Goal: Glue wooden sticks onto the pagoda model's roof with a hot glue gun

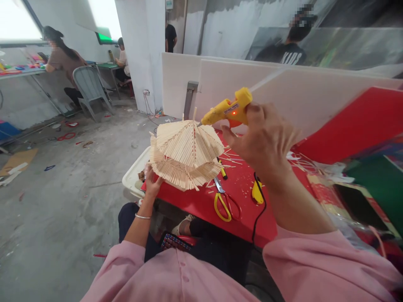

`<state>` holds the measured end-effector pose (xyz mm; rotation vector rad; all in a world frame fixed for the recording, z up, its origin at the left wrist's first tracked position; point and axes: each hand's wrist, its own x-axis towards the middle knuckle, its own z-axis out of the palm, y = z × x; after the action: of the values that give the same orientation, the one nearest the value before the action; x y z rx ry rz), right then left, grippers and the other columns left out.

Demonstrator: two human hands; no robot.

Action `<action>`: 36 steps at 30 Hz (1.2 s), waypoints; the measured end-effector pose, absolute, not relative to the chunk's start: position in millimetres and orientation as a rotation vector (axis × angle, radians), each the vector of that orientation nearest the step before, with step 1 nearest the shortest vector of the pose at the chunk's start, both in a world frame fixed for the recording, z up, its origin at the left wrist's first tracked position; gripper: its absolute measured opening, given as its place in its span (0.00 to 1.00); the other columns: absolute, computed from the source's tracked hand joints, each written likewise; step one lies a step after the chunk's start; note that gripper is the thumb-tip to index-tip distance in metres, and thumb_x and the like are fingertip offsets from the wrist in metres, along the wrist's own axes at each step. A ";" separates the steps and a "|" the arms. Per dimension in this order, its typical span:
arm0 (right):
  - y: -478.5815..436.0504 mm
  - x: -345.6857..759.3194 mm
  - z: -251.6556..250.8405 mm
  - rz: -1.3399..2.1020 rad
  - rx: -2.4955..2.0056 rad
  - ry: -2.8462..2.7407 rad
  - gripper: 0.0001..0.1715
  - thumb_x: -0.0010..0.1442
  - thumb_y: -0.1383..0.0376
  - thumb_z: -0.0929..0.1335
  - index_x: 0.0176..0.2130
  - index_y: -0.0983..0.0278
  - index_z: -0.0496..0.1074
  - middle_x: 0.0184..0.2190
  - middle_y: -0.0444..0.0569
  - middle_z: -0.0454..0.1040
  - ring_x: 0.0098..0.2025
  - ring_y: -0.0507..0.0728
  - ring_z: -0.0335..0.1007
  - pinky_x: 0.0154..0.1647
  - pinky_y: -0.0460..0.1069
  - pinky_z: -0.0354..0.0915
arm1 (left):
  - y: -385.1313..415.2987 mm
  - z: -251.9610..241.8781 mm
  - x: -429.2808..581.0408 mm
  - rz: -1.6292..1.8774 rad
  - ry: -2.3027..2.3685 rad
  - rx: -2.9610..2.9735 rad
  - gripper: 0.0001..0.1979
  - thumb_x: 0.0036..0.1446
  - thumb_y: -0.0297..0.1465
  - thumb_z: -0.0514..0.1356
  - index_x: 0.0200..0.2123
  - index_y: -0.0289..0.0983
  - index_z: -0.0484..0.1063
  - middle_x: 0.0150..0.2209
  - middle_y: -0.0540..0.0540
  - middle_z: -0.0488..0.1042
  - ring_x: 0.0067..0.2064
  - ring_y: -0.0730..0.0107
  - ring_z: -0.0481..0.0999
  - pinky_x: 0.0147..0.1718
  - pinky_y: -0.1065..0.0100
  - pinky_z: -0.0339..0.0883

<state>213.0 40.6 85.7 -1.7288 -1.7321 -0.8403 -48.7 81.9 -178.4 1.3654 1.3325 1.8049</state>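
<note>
Observed from beside the bench: the person, in pink sleeves, sits at a red table [245, 197].

The left hand [153, 184] is raised at the table's near left corner, its fingers closed on the underside of a stick model [185, 153]. The model is a two-tiered roof of thin pale sticks. It is held clear of the table surface, above the left end, and tilted. A thin bracelet [143, 216] sits on the left wrist.

The right hand [264, 140] is clamped around the grip of a yellow glue gun [229, 111], whose red lamp is lit. The nozzle points left and slightly down, and its tip is at the upper tier near the peak. Whether it touches cannot be told. A black cord [260, 214] runs down below this hand and over the near table edge.

On the table, below and right of the model:
- yellow-handled scissors [225, 201]
- a yellow-and-black tool [222, 170]
- a small yellow object [257, 193] beside the cord
- scattered loose sticks [231, 157]

A white tray [134, 176] projects past the table's left end. White partition boards [252, 79] stand behind the table, and a red board [352, 126] is at the right. A dark phone [359, 205] lies further right.

Far left, another person [63, 58] sits at a bench, with a grey chair [90, 86] just behind.
</note>
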 end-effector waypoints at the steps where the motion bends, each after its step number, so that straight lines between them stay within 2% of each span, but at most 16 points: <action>1: 42.4 213.2 85.3 -0.833 -1.730 -1.736 0.27 0.62 0.47 0.67 0.52 0.63 0.70 0.42 0.55 0.72 0.36 0.58 0.67 0.32 0.50 0.52 | 79.5 -179.5 -47.9 1.830 1.346 1.348 0.20 0.47 0.42 0.72 0.41 0.38 0.78 0.49 0.37 0.79 0.59 0.49 0.76 0.58 0.50 0.72; 7: 46.2 211.9 85.7 -0.780 -1.764 -1.768 0.27 0.65 0.47 0.64 0.53 0.62 0.70 0.45 0.57 0.75 0.35 0.58 0.67 0.31 0.50 0.48 | 57.7 -161.6 -47.9 2.177 1.604 0.982 0.08 0.61 0.34 0.60 0.38 0.36 0.75 0.49 0.39 0.75 0.57 0.57 0.75 0.60 0.53 0.68; 10: 47.4 210.2 87.9 -0.828 -1.827 -1.751 0.30 0.65 0.47 0.64 0.55 0.64 0.71 0.45 0.58 0.76 0.36 0.58 0.68 0.30 0.51 0.42 | 38.1 -120.9 -51.2 2.421 1.639 1.089 0.06 0.62 0.31 0.60 0.41 0.37 0.75 0.51 0.42 0.74 0.57 0.60 0.74 0.61 0.54 0.66; 12: 49.2 209.5 88.4 -0.859 -1.855 -1.747 0.31 0.64 0.48 0.65 0.56 0.65 0.70 0.46 0.58 0.77 0.36 0.57 0.68 0.31 0.51 0.40 | 25.7 -85.1 -49.8 2.497 1.578 1.380 0.07 0.65 0.30 0.58 0.43 0.39 0.75 0.51 0.43 0.75 0.56 0.62 0.75 0.60 0.53 0.67; 15: 52.1 209.1 87.9 -0.871 -1.831 -1.761 0.30 0.64 0.48 0.65 0.57 0.65 0.70 0.46 0.59 0.76 0.35 0.57 0.68 0.31 0.51 0.40 | 15.8 -38.3 -39.7 2.123 1.460 2.086 0.09 0.66 0.31 0.58 0.46 0.41 0.76 0.53 0.44 0.77 0.58 0.60 0.76 0.59 0.51 0.68; 19: 54.0 208.3 88.6 -0.844 -1.801 -1.785 0.30 0.66 0.48 0.63 0.57 0.64 0.70 0.46 0.59 0.76 0.36 0.58 0.68 0.31 0.51 0.41 | 19.0 -14.7 -20.8 1.865 1.401 2.409 0.11 0.66 0.36 0.60 0.50 0.43 0.76 0.60 0.44 0.76 0.67 0.56 0.69 0.70 0.45 0.50; 21: 54.7 207.7 89.8 -0.833 -1.821 -1.799 0.30 0.66 0.48 0.62 0.58 0.64 0.69 0.46 0.58 0.75 0.37 0.58 0.68 0.31 0.51 0.41 | 22.0 -16.2 -13.8 1.836 1.403 2.414 0.12 0.66 0.37 0.60 0.50 0.43 0.76 0.61 0.44 0.75 0.68 0.57 0.68 0.71 0.46 0.46; 28: 57.0 207.8 90.3 -0.823 -1.801 -1.838 0.31 0.68 0.48 0.60 0.59 0.64 0.68 0.45 0.58 0.74 0.38 0.59 0.68 0.31 0.51 0.43 | 22.3 -28.2 -3.7 1.818 1.366 2.419 0.10 0.66 0.36 0.60 0.47 0.42 0.77 0.56 0.45 0.79 0.64 0.58 0.72 0.69 0.47 0.50; 36: 54.4 206.6 92.3 -0.808 -1.739 -1.887 0.29 0.69 0.50 0.59 0.60 0.63 0.67 0.45 0.58 0.73 0.38 0.59 0.67 0.32 0.51 0.47 | 22.3 -31.8 -0.6 1.802 1.359 2.407 0.10 0.66 0.36 0.61 0.47 0.42 0.77 0.55 0.44 0.79 0.63 0.57 0.73 0.68 0.46 0.53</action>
<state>206.6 54.4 92.3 -1.7390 -1.8866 -0.8084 -0.6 22.3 -31.8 2.4068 1.3590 1.8022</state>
